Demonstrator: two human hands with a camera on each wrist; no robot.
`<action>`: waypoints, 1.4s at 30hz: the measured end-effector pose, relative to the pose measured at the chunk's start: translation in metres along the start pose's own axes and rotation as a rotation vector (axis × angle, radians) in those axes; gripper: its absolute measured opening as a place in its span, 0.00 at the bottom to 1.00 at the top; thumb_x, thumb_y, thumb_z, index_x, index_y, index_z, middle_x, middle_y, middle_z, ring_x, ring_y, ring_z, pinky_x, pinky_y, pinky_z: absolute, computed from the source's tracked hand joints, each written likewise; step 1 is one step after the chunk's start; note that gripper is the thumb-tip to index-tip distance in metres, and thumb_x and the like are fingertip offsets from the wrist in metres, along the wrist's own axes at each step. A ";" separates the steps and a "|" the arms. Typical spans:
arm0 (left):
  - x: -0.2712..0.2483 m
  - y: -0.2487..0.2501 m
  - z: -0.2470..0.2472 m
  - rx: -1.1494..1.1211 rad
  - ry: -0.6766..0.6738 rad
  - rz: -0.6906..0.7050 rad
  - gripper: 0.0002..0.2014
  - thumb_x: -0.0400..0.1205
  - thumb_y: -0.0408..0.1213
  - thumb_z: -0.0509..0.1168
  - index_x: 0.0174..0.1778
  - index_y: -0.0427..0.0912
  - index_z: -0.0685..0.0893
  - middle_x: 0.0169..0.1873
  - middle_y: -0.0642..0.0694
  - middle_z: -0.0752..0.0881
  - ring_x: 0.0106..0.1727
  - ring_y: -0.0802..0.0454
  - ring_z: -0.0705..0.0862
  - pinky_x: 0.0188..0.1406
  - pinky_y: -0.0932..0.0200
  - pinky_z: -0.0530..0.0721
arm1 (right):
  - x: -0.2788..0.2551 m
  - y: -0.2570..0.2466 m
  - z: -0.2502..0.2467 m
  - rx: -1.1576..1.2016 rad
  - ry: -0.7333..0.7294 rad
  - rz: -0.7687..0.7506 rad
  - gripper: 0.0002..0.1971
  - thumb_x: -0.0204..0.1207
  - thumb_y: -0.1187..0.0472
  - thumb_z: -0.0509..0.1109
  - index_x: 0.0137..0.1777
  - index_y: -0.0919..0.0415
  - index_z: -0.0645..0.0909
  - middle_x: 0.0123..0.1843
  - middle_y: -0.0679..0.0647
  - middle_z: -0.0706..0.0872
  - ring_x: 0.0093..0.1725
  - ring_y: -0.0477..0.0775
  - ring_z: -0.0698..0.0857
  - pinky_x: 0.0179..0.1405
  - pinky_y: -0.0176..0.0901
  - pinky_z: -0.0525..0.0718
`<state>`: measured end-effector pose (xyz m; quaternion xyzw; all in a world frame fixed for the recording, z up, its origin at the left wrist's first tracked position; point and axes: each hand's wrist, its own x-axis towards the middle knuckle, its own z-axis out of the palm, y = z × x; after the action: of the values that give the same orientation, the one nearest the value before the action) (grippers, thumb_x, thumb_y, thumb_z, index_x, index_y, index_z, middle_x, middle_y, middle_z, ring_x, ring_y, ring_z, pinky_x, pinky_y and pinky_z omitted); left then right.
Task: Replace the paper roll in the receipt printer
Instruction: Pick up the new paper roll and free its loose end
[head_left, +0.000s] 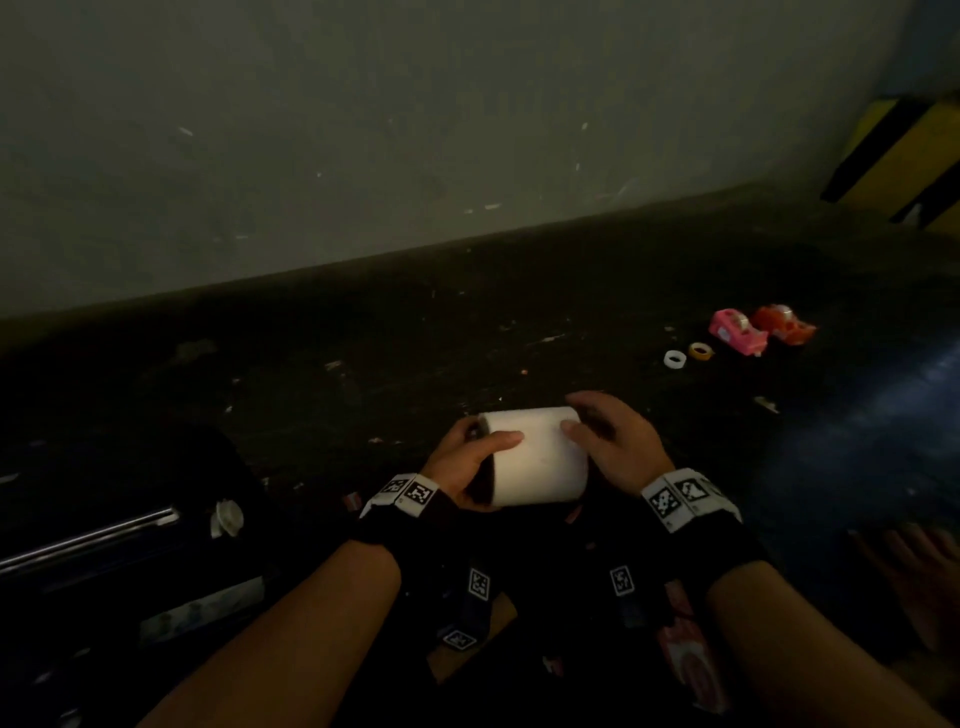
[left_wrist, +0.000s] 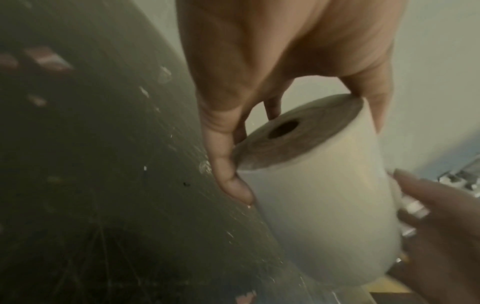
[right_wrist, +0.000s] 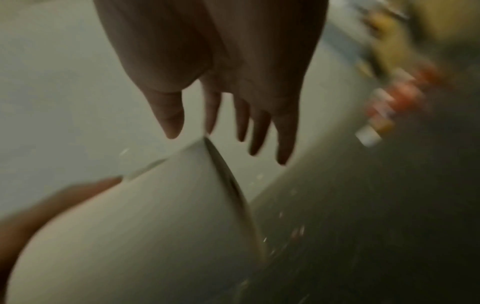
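A white paper roll (head_left: 540, 462) lies sideways in the air between my hands, low in the middle of the head view. My left hand (head_left: 467, 457) grips its left end, thumb across the top. The left wrist view shows that thumb (left_wrist: 233, 181) and the fingers round the end of the roll (left_wrist: 319, 205), with the core hole in sight. My right hand (head_left: 608, 436) is at the right end, its thumb resting on the paper and its fingers reaching over the far edge. In the blurred right wrist view its fingers (right_wrist: 213, 115) are nearly straight above the roll (right_wrist: 130, 236). No printer can be made out for certain.
The scene is dim. A black device with a metal bar (head_left: 88, 540) lies at the lower left, a small white part (head_left: 227, 518) beside it. A pink tape dispenser (head_left: 737, 330), a red one (head_left: 784, 322) and two small tape rolls (head_left: 674, 358) lie far right. A wall stands behind.
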<state>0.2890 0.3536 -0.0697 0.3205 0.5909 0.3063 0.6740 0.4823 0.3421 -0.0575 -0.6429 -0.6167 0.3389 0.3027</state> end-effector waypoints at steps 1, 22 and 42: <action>-0.002 0.001 -0.001 0.013 0.007 -0.004 0.22 0.72 0.42 0.74 0.58 0.58 0.73 0.52 0.46 0.77 0.47 0.45 0.78 0.39 0.44 0.83 | -0.003 -0.001 0.000 -0.098 -0.030 -0.079 0.19 0.75 0.51 0.68 0.66 0.49 0.77 0.76 0.53 0.72 0.74 0.53 0.71 0.73 0.46 0.68; -0.008 0.006 -0.006 0.107 0.018 -0.081 0.34 0.68 0.47 0.76 0.70 0.58 0.71 0.65 0.42 0.76 0.63 0.37 0.77 0.46 0.39 0.84 | -0.027 -0.005 0.014 -0.229 -0.082 -0.357 0.14 0.70 0.57 0.74 0.56 0.53 0.84 0.73 0.50 0.75 0.74 0.49 0.70 0.77 0.45 0.66; -0.007 0.001 -0.003 0.105 0.063 -0.010 0.27 0.67 0.45 0.77 0.61 0.57 0.76 0.61 0.44 0.80 0.59 0.39 0.79 0.49 0.39 0.84 | -0.019 0.002 0.027 -0.065 0.057 -0.175 0.07 0.79 0.58 0.62 0.49 0.59 0.81 0.67 0.53 0.76 0.63 0.50 0.78 0.72 0.54 0.74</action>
<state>0.2850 0.3492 -0.0650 0.3426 0.6285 0.2814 0.6391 0.4611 0.3226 -0.0734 -0.6053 -0.6725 0.2725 0.3274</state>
